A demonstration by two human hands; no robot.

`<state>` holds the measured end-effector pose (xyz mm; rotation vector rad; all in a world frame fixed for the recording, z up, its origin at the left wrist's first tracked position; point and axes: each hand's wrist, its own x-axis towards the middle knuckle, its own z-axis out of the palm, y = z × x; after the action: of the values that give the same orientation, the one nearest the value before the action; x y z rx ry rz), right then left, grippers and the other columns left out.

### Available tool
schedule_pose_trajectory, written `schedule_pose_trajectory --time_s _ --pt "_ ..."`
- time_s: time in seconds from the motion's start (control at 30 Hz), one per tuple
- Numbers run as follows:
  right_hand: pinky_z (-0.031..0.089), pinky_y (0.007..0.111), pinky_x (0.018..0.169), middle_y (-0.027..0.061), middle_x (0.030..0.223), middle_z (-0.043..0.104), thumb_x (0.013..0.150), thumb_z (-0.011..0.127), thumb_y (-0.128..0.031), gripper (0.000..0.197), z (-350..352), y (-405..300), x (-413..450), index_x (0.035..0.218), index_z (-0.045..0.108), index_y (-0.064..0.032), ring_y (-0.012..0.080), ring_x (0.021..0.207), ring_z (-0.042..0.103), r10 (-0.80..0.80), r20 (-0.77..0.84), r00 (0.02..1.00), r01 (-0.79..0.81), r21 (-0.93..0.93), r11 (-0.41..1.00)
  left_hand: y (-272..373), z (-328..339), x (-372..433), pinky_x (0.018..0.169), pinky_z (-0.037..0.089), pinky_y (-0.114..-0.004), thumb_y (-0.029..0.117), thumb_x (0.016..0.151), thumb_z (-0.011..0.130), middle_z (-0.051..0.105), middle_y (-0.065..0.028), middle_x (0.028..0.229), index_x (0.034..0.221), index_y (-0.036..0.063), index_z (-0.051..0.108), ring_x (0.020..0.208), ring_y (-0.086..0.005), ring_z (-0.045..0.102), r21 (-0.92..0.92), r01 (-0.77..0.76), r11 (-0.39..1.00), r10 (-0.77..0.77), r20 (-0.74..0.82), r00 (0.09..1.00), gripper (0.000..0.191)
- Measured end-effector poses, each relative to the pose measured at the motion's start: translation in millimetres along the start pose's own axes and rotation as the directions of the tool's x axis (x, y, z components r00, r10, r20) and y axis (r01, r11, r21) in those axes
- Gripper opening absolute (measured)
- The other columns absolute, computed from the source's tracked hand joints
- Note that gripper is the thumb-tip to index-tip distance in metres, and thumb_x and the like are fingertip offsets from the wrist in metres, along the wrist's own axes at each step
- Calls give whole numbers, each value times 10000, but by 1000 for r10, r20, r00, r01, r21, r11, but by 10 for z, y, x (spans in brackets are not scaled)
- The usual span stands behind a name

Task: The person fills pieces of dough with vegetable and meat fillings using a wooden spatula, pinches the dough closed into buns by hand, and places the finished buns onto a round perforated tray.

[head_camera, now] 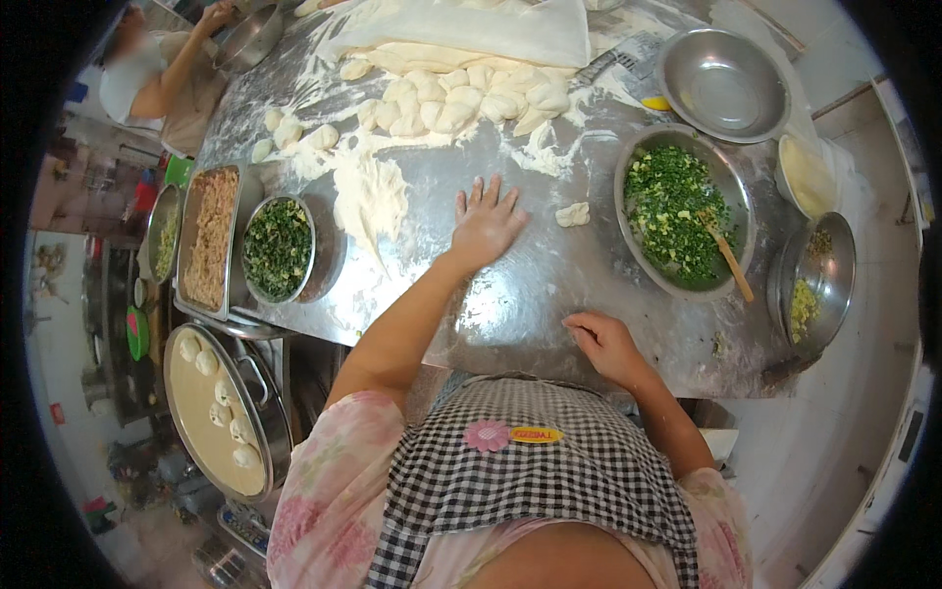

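My left hand (486,227) lies palm down on the floured metal worktable (515,294), its fingers spread; whatever may be under the palm is hidden. Closer to the front edge is my right hand (609,347), with loosely curled fingers and nothing visible in it. A small flattened piece of dough (572,214) rests to the right of my left hand. Beyond both hands, several dough pieces (460,99) sit clustered in flour. Loose flour (372,195) is heaped to the left of my left hand.
On the right are a bowl of chopped greens (677,213) with a wooden-handled utensil (732,261), and metal bowls (725,85). Leftward stand a tray of minced filling (210,235), another bowl of greens (278,250) and a steamer (213,412) holding several buns. Another person (158,77) is far left.
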<state>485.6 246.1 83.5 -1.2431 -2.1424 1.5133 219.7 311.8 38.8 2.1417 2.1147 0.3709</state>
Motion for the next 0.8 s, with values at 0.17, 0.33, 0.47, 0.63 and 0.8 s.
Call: schedule_pose_trajectory --time_s 0.17,0.33,0.47,0.63,0.8 --pt "445 249 678 90 881 627 845 524 -32 196 8 -104 58 1015 604 23 139 745 557 12 -43 999 -11 15 1000 -269 -477 -46 918 390 -362 320 904 505 544 -141 1184 1166 26 525 1077 -214 515 -880 402 255 -103 388 916 394" --pt "442 243 672 84 885 626 854 521 -40 195 139 -234 189 1017 601 30 130 736 546 10 -7 1000 -10 20 1000 -94 -320 -395 746 409 -271 268 902 513 620 -49 976 975 21 612 863 -124 535 -979 191 -66 -283 202 938 275" --pt "448 288 706 130 903 621 849 519 -81 205 239 -384 330 1012 608 5 200 789 566 -42 39 998 43 -11 999 -62 -300 -620 673 408 -272 234 873 537 588 -57 817 772 22 565 769 -126 519 -569 -259 780 -33 -451 892 237" --pt "459 331 746 170 928 625 834 519 -113 211 386 -430 484 986 619 -6 277 843 597 -29 58 998 29 -3 1000 -33 -326 -779 636 429 -279 229 816 594 578 -101 799 802 40 576 703 -193 532 -980 138 140 -421 67 905 191" --pt "467 318 725 168 906 638 822 529 -110 207 431 -396 499 973 627 -7 248 806 613 23 65 998 -27 56 998 -166 -257 -957 643 448 -280 248 767 661 585 -113 784 813 28 572 669 -213 542 -682 236 692 -377 -63 924 241"
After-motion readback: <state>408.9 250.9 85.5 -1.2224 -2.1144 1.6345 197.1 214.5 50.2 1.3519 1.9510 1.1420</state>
